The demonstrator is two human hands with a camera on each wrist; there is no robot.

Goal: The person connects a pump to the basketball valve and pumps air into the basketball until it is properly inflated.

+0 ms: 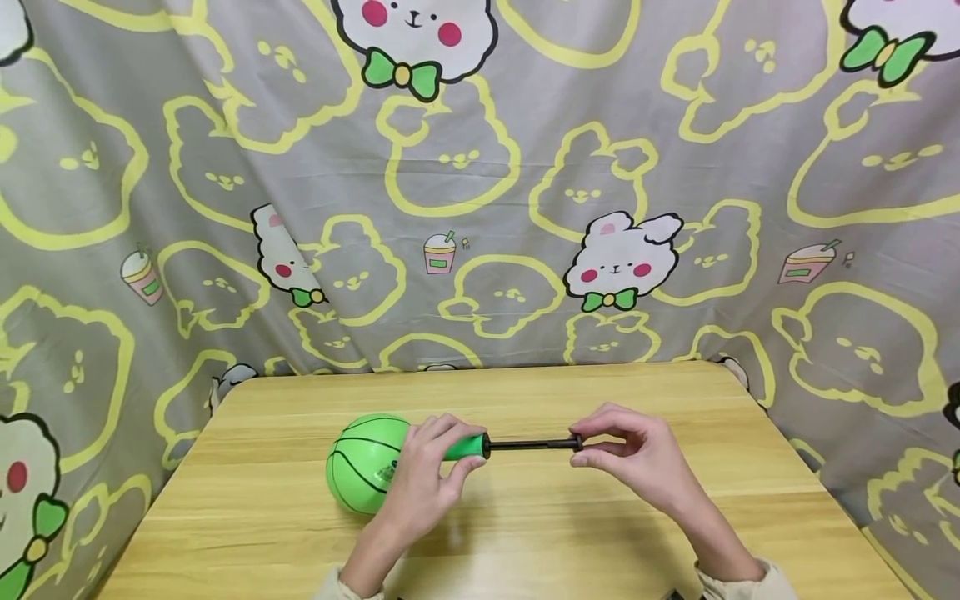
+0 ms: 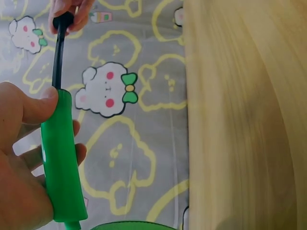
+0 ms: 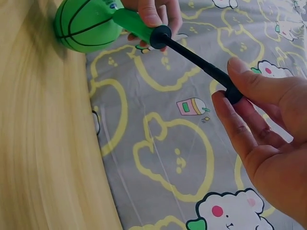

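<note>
Head view: over the wood-grain table (image 1: pixel 525 546), the green pump barrel (image 1: pixel 467 447) is gripped by the left hand (image 1: pixel 426 473), and the black handle (image 1: pixel 576 442) is pinched between thumb and fingers of the right hand (image 1: pixel 641 454). The black rod (image 1: pixel 531 444) is largely exposed; its inner end is hidden inside the barrel. The green ball (image 1: pixel 362 467) is partly covered by the left hand, and in the left wrist view it is cropped to a sliver
</note>
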